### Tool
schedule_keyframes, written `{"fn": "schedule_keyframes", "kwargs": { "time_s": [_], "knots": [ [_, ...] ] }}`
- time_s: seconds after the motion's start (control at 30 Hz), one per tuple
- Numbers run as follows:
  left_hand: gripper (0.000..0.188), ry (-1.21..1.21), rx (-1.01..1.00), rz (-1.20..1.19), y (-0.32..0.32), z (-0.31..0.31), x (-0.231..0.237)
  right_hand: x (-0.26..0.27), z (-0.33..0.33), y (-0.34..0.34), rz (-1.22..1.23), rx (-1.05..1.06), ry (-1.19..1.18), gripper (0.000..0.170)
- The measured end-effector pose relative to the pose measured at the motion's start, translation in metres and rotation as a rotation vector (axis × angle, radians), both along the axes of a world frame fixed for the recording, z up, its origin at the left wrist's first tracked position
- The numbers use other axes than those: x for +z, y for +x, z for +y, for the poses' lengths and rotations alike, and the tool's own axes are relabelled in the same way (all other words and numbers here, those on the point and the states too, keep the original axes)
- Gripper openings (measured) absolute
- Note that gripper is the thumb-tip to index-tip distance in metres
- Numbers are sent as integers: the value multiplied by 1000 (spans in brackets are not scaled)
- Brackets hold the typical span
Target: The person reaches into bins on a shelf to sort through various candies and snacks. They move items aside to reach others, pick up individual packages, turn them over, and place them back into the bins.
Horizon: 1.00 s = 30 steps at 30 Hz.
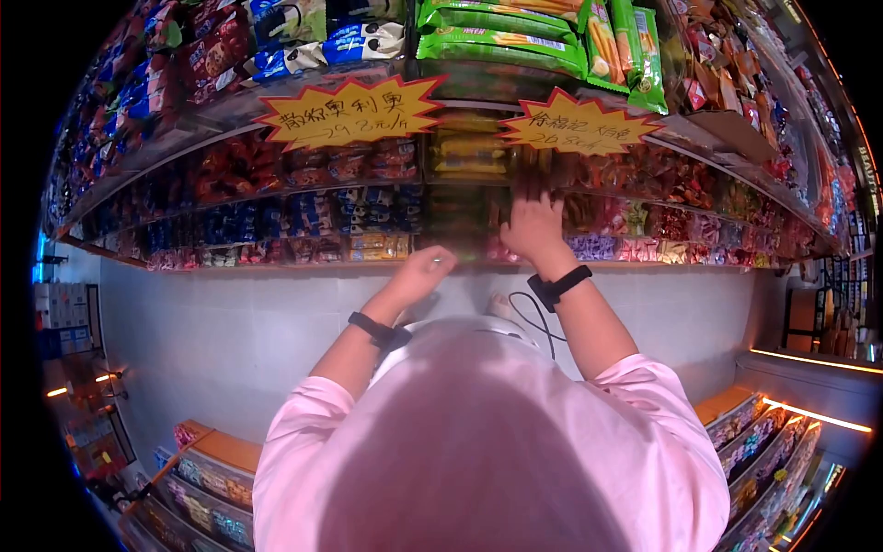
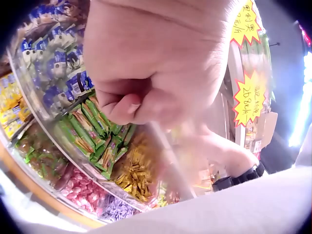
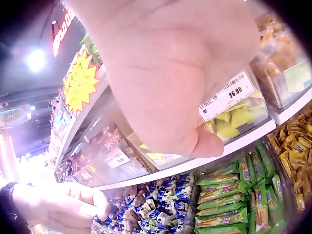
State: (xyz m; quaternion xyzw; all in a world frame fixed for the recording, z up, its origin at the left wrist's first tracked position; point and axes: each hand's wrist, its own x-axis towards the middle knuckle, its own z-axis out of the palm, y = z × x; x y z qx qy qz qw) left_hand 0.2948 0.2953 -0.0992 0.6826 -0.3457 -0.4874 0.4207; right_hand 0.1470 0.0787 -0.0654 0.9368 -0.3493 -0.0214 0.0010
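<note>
In the head view the right hand (image 1: 536, 225) reaches to the shelf front, fingers extended over the bins. The right wrist view has this hand (image 3: 175, 78) before a clear bin of yellow packets (image 3: 226, 129), its thumb beside a price label (image 3: 229, 97) reading 26.80; its other fingertips are hidden. Lower and nearer the body, the left hand (image 1: 426, 274) hangs in front of the shelves, loosely curled, nothing visible in it. Its curled fingers show large in the left wrist view, on the left hand (image 2: 156, 63), with the blurred right hand (image 2: 209, 146) beyond.
Green snack packs (image 1: 501, 46) lie on the top shelf, above yellow starburst signs (image 1: 349, 112). Lower tiers hold blue-and-white packets (image 3: 165, 200), green packs (image 3: 222, 204) and gold-wrapped pieces (image 3: 295, 156). A black cable (image 1: 533, 313) hangs between the arms; more candy racks (image 1: 212, 488) stand behind the person.
</note>
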Motion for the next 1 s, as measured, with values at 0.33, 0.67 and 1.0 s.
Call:
{"fn": "schedule_keyframes", "kwargs": {
  "time_s": [0.33,0.67,1.0],
  "knots": [
    [15,-162,69,-80,-17,-16,-37,-14,-2,-5,-204,53,-61,109],
    [22,-127,-36,-115,-7,-46,24,-17,-2,-8,-262,48,-90,100],
    [59,-312,112,-475,13,-77,42,-15,6,0,-249,-6,-34,101]
  ]
}}
